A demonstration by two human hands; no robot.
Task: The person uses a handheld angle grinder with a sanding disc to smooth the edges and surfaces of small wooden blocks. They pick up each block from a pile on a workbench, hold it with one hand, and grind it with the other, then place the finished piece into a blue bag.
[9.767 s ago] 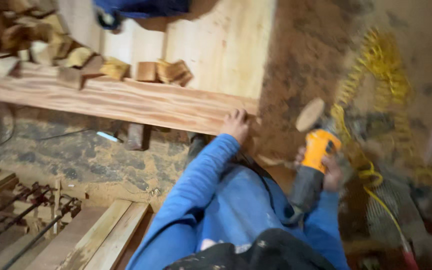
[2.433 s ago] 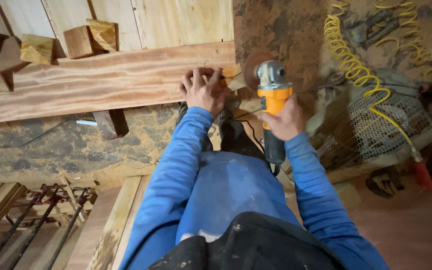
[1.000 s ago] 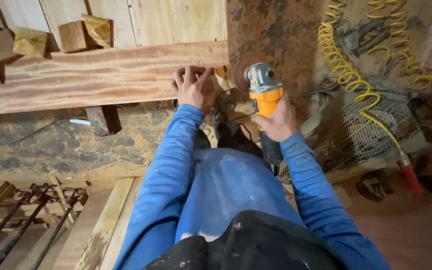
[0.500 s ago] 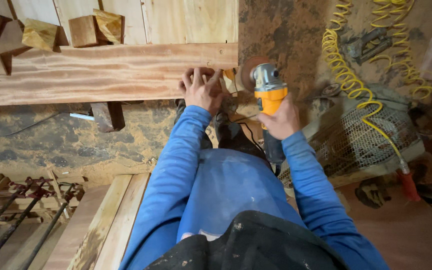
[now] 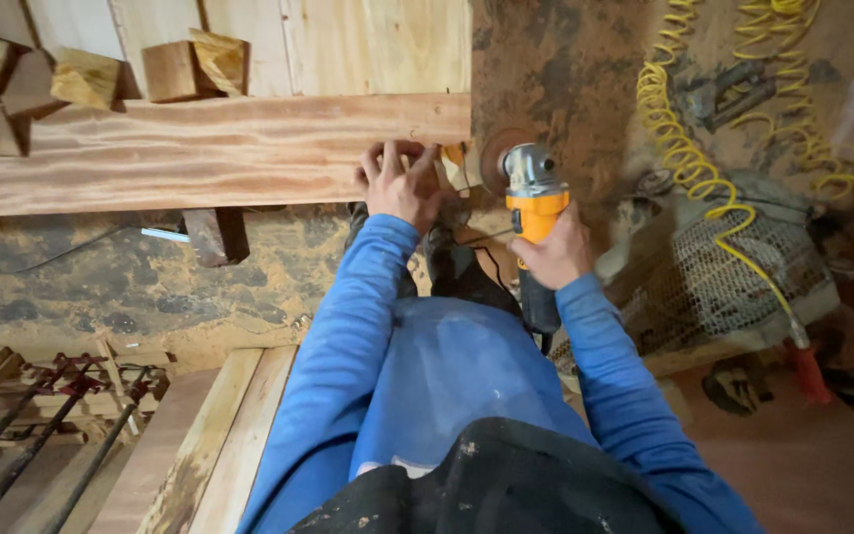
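We press our left hand [image 5: 399, 184], fingers spread, flat on the right end of the long reddish plank [image 5: 200, 150]. Just beside it, our right hand [image 5: 554, 249] is clamped around the orange angle grinder [image 5: 534, 213], its disc at the plank's end corner.

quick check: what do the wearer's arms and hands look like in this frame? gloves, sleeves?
No gloves: the left hand and right hand are bare. Both arms wear long bright blue sleeves reaching the wrists, plain, with no markings visible. No watch or jewellery shows.
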